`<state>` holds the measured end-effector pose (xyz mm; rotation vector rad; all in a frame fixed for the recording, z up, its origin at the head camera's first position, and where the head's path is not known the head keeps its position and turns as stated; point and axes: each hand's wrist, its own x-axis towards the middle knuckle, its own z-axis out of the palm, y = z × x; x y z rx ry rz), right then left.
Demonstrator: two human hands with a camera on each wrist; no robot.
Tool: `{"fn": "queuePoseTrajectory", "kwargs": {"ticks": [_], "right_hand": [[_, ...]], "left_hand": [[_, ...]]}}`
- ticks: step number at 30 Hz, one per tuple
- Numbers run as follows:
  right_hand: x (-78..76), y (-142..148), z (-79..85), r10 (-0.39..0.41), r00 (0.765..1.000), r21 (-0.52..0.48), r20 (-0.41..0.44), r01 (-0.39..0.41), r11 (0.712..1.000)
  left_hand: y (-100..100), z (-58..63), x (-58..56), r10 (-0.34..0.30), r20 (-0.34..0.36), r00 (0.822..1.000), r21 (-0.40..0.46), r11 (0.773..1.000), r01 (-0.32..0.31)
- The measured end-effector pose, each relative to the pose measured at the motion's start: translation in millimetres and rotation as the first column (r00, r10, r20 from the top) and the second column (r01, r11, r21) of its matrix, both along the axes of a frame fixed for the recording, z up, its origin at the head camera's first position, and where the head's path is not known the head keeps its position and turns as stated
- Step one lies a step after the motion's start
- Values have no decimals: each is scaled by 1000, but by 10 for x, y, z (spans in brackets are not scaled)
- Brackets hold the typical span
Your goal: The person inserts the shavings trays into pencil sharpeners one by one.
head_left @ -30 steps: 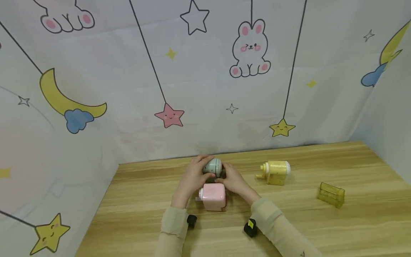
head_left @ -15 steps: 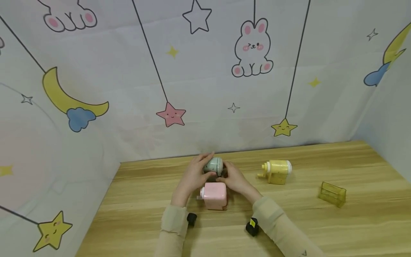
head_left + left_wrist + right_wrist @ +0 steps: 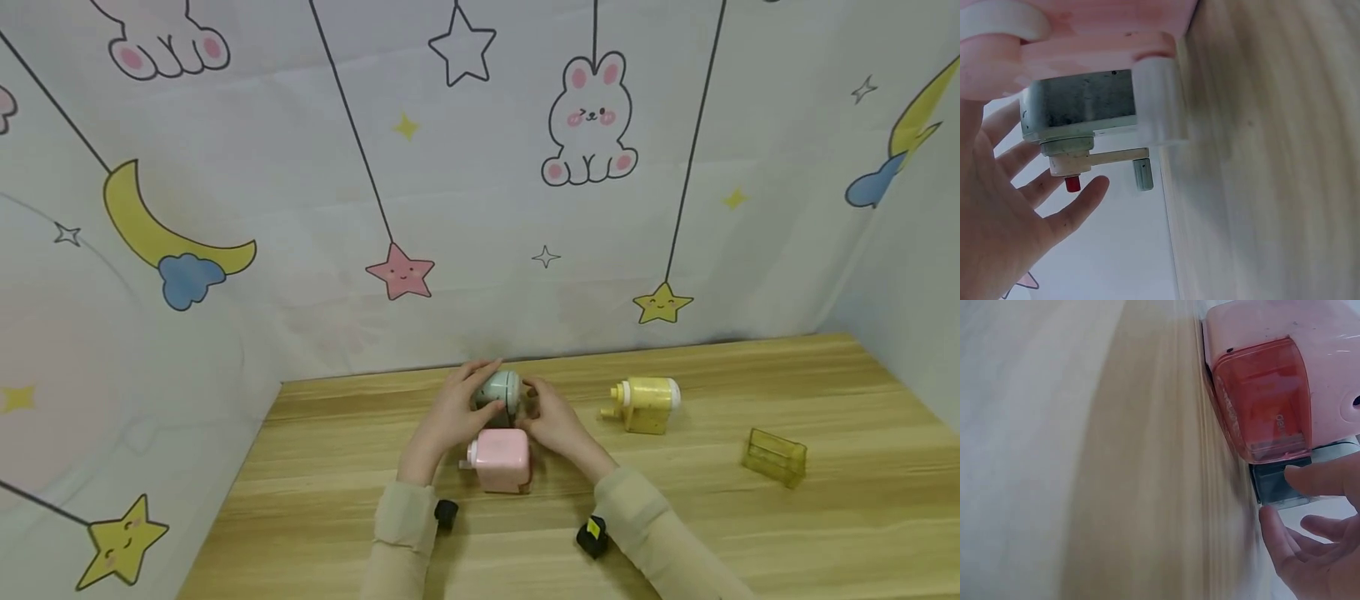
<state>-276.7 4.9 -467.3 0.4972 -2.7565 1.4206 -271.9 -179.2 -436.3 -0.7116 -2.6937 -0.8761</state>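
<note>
A pale green hand-crank pencil sharpener [image 3: 498, 388] lies near the back of the table. My left hand [image 3: 448, 415] holds its body, fingers over the far side and thumb [image 3: 1085, 203] on the near side below the crank [image 3: 1119, 156]. At the other end, my right hand [image 3: 557, 425] has thumb and index finger around the dark see-through shavings drawer [image 3: 1275, 481], with the thumb tip overlapping its face. Right in front stands a pink pencil sharpener [image 3: 502, 460], its red see-through drawer [image 3: 1263, 400] in place; it partly hides the green one in both wrist views.
To the right stands a yellow pencil sharpener [image 3: 649, 405]. Farther right lies a loose yellow see-through drawer [image 3: 776, 457]. A printed cloth [image 3: 480, 208] hangs along the back edge of the wooden table [image 3: 337, 500]. Black wrist cameras [image 3: 592, 537] sit below the sleeves.
My right hand has shifted slightly right, away from the green sharpener's end. My left hand keeps its hold, and the pink and yellow sharpeners stay put.
</note>
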Motion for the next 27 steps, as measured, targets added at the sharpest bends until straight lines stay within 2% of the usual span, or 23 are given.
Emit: {"fn": "queuePoseTrajectory", "kwargs": {"ticks": [11, 21, 27], "right_hand": [[54, 68, 32, -49, 998, -8, -45, 48, 999], [146, 135, 78, -25, 1000, -75, -4, 25, 997], [182, 177, 115, -37, 999, -81, 0, 37, 996]], "left_hand": [[31, 27, 24, 46, 11, 999, 5, 999, -46], [78, 62, 49, 66, -6, 998, -60, 996, -66], [93, 94, 70, 56, 6, 998, -64, 996, -55]]}}
